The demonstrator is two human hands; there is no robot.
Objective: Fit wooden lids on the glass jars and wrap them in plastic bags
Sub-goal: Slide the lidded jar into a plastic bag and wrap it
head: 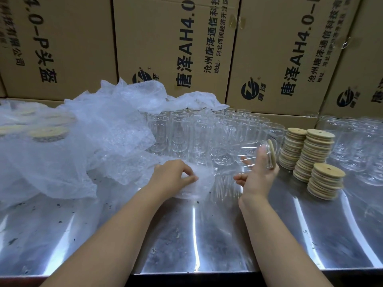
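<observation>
steel bench, cartons stacked behind: left hand pinches the loose end of the plastic bag, right hand cradles the lidded end of the glass jar, fingers spread and fairly straight; jar on its side just above the bench, wooden lid facing right. risk: no closed grip on the glass, so a hard tug on the film could roll it off the palm into the open jars or lid stacks nearby.
</observation>
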